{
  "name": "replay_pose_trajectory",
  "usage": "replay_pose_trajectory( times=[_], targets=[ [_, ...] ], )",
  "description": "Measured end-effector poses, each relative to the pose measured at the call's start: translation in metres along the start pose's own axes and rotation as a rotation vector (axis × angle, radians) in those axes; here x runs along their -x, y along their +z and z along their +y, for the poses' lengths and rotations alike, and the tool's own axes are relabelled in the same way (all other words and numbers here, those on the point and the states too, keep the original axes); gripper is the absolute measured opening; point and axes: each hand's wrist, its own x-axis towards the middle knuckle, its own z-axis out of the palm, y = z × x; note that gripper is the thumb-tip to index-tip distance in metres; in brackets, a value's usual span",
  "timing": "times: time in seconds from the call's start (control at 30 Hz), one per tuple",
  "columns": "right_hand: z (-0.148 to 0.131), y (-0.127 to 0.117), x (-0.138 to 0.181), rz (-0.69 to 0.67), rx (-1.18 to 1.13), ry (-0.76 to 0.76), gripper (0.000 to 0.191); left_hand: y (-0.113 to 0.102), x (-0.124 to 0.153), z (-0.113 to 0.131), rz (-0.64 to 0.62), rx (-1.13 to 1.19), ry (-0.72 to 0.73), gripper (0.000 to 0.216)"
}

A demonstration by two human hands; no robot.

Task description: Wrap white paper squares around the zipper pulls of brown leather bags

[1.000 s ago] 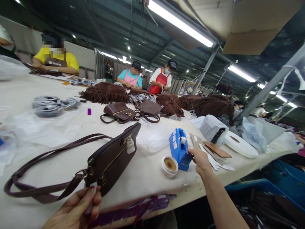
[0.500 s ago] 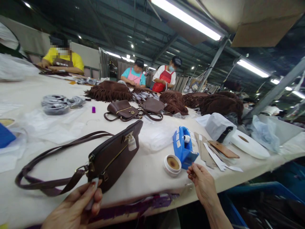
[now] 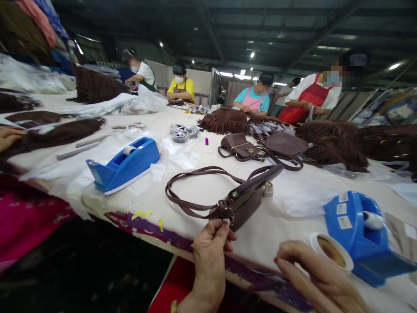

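A dark brown leather handbag (image 3: 247, 202) with a gold zip and a long looped strap (image 3: 192, 174) lies tilted on the table. My left hand (image 3: 211, 248) pinches the near end of it, beside the strap's metal ring, with a bit of whitish wrapping showing at the thumb tip. To the right, my right hand (image 3: 316, 274) hovers over the table edge, thumb and forefinger pressed together; whatever they hold is too small to make out. Just behind that hand stand a small round tub (image 3: 335, 252) with brownish contents and a blue tape dispenser (image 3: 358, 230).
A second blue tape dispenser (image 3: 127, 163) stands left on the white-covered table (image 3: 156, 208). Two brown bags (image 3: 239, 145) and fringed brown pieces (image 3: 224, 119) lie farther back. Several co-workers sit or stand across the table; another person's hand (image 3: 8, 137) shows at the far left.
The view has swung left, bringing the second dispenser into sight. My right hand has come away from the right dispenser toward the bag, still pinched. My left hand keeps its hold on the handbag.
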Motion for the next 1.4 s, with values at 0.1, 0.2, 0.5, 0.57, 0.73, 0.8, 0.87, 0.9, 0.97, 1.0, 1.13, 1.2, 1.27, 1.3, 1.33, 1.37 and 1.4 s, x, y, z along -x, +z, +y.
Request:
replay_pose_trajectory(
  times=[0.1,0.2,0.5,0.57,0.73,0.8,0.87,0.9,0.97,1.0,1.13,1.2,1.27,1.3,1.33,1.37,1.4],
  targets=[
    [-0.036,0.018,-0.046,-0.129,-0.039,-0.152,0.018,-0.001,0.0,-0.002,-0.024,-0.011,0.0,0.016],
    [-0.038,0.029,-0.07,-0.153,0.008,-0.219,0.018,-0.002,-0.001,-0.004,-0.043,0.028,-0.006,0.014],
    [-0.031,0.038,-0.088,-0.162,-0.138,-0.049,0.014,-0.003,0.004,-0.004,-0.048,-0.063,0.082,0.015],
    [-0.034,0.038,-0.091,-0.175,-0.23,0.038,0.013,-0.006,0.004,-0.006,-0.067,-0.109,0.131,0.016],
    [-0.037,0.037,-0.097,-0.21,-0.33,0.242,0.01,-0.006,0.003,-0.009,-0.023,-0.215,0.213,0.013],
    [-0.037,0.038,-0.098,-0.202,-0.327,0.28,0.01,-0.004,0.004,-0.011,0.012,-0.189,0.216,0.009],
    [-0.038,0.039,-0.099,-0.188,-0.344,0.296,0.01,-0.003,0.004,-0.014,0.025,-0.112,0.201,0.011],
    [-0.038,0.04,-0.099,-0.179,-0.352,0.298,0.01,-0.003,0.004,-0.016,0.031,-0.073,0.2,0.014],
    [-0.039,0.041,-0.099,-0.178,-0.36,0.298,0.011,-0.003,0.004,-0.018,0.05,-0.044,0.23,0.014],
    [-0.04,0.041,-0.1,-0.184,-0.359,0.301,0.011,-0.003,0.005,-0.018,0.062,-0.051,0.26,0.013],
    [-0.044,0.039,-0.1,-0.2,-0.337,0.314,0.009,-0.004,0.007,-0.013,0.081,-0.116,0.353,0.019],
    [-0.046,0.039,-0.1,-0.195,-0.324,0.323,0.009,-0.004,0.008,-0.01,0.065,-0.171,0.355,0.02],
    [-0.047,0.039,-0.1,-0.188,-0.329,0.339,0.01,-0.004,0.008,-0.007,0.043,-0.206,0.329,0.015],
    [-0.048,0.039,-0.1,-0.187,-0.341,0.347,0.01,-0.004,0.007,-0.005,0.028,-0.21,0.31,0.013],
    [-0.049,0.039,-0.1,-0.19,-0.356,0.352,0.01,-0.004,0.007,-0.004,0.014,-0.207,0.286,0.011],
    [-0.049,0.039,-0.1,-0.194,-0.37,0.351,0.011,-0.004,0.006,-0.002,0.006,-0.194,0.257,0.01],
    [-0.049,0.039,-0.1,-0.201,-0.38,0.347,0.011,-0.004,0.005,0.001,0.0,-0.17,0.217,0.009]
  ],
)
